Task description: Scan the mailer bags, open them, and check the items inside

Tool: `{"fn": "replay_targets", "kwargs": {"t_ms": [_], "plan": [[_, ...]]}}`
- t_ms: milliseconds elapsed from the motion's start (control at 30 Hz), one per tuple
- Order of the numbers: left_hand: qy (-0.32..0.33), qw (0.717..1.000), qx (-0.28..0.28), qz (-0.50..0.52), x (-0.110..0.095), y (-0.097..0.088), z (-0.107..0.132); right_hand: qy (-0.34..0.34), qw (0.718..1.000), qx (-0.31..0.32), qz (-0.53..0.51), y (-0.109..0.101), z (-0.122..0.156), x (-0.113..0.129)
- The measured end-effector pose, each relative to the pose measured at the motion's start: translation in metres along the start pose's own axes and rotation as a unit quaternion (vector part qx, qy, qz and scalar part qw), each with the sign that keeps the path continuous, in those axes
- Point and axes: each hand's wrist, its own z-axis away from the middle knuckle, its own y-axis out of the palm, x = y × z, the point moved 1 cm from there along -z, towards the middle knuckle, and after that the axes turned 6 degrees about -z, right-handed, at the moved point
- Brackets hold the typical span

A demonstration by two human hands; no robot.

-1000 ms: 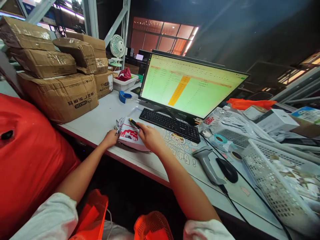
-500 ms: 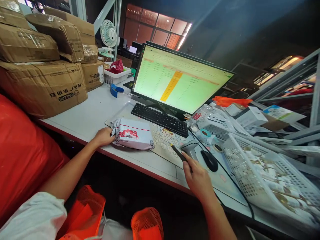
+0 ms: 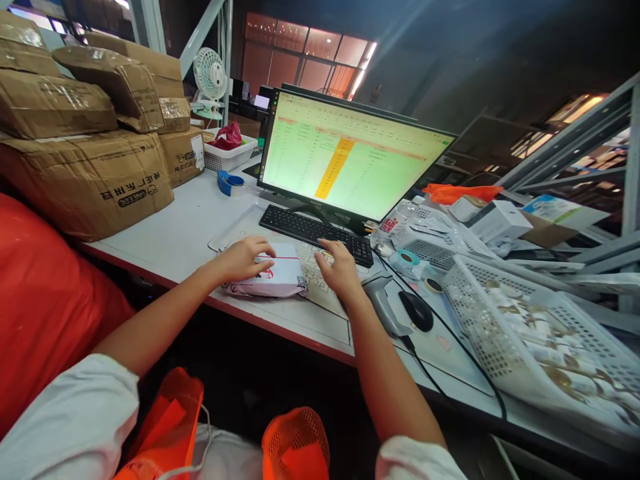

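My left hand [image 3: 245, 259] is over the left part of a white wrapped parcel [image 3: 285, 270] with red print, its fingers stretched out and apart. Whether it presses on the parcel or hovers, I cannot tell. My right hand [image 3: 339, 268] is at the near edge of the black keyboard [image 3: 310, 230], thumb and fingers apart, with nothing visible in it. Below it lies a printed desk mat [image 3: 325, 293]. Close to my right wrist is a grey handheld scanner [image 3: 387, 307] with its cable, and beyond that a black mouse [image 3: 417, 311].
A lit monitor [image 3: 350, 153] stands behind the keyboard. Cardboard boxes [image 3: 100, 180] are stacked at the left, above a red bag [image 3: 45, 313]. White baskets [image 3: 480, 340] with small goods fill the right side. A blue tape dispenser [image 3: 227, 183] sits near the fan [image 3: 210, 73].
My left hand has let go of the parcel's left end and moved right over it. My right hand has left the scanner's side for the keyboard; the dark yellow-tipped stick it held no longer shows.
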Motion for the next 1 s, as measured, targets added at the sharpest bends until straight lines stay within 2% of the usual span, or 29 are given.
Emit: {"fn": "replay_targets", "kwargs": {"t_ms": [100,200,333,467,700,800,867,933,1000], "plan": [[0.006,0.998,0.040,-0.055,0.003,0.027,-0.020,0.004,0.998,0.048,-0.041,0.033,-0.038,0.017],[0.007,0.997,0.032,-0.068,0.010,0.041,-0.020,0.040,0.992,0.115,-0.039,0.066,-0.058,0.023],[0.013,0.997,0.027,-0.077,0.011,0.044,-0.016,0.082,0.976,0.197,-0.047,0.099,-0.071,0.018],[0.004,0.996,0.033,-0.088,0.007,0.043,-0.017,0.089,0.970,0.217,-0.063,0.109,-0.074,0.011],[0.017,0.993,0.042,-0.111,0.007,0.046,-0.020,0.088,0.972,0.184,-0.121,0.111,-0.069,0.004],[0.019,0.992,0.046,-0.114,0.005,0.045,-0.021,0.109,0.959,0.140,-0.220,0.112,-0.070,0.000],[0.021,0.992,0.048,-0.116,0.003,0.044,-0.021,0.147,0.928,0.057,-0.338,0.105,-0.070,-0.003],[0.024,0.992,0.046,-0.119,0.002,0.043,-0.021,0.171,0.871,-0.034,-0.460,0.090,-0.069,-0.004],[0.025,0.991,0.043,-0.121,0.001,0.042,-0.020,0.161,0.817,-0.070,-0.549,0.070,-0.065,-0.001]]}}
